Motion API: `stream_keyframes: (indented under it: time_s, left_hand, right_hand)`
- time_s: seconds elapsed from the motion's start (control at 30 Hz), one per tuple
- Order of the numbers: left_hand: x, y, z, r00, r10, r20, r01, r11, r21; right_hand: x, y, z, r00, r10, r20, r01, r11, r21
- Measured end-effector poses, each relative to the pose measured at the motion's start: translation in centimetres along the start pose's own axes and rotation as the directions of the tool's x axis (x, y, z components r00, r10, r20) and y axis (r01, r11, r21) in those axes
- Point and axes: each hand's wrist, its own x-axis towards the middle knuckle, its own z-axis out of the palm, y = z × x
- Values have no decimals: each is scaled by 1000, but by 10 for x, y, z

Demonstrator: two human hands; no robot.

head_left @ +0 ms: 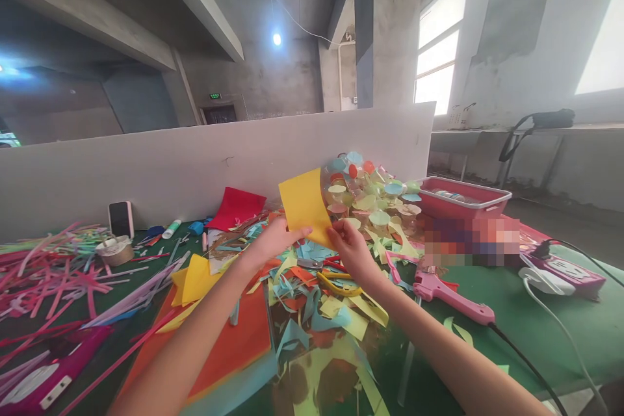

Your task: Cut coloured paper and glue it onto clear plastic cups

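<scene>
A rectangular sheet of yellow paper (305, 198) is held up off the table between both my hands. My left hand (277, 240) pinches its lower left edge, thumb lying across the front. At the lower right corner, my right hand (350, 244) grips the paper between thumb and fingers. Beneath the hands lie yellow-handled scissors (341, 286) among blue, green and orange paper scraps (312, 318). Folded yellow paper (195, 279) rests on a stack of orange sheets (234, 351) under my left forearm.
A pink glue gun (451, 296) with a cord lies on the right, near a power strip (568, 273). Behind it stands a pink basket (468, 198). Bottles topped with paper discs (380, 218) crowd the back. Pink strips (73, 279) and a phone (121, 220) occupy the left.
</scene>
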Motion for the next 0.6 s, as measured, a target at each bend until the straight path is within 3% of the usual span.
stream_keyframes:
  time_s: [0.23, 0.6]
  left_hand:
    - [1, 5, -8, 998, -52, 23, 51, 997, 50]
    - [-4, 5, -13, 997, -20, 71, 17, 999, 40]
  right_hand:
    - [3, -2, -3, 998, -36, -47, 34, 998, -47]
    - [7, -7, -6, 998, -34, -48, 32, 999, -44]
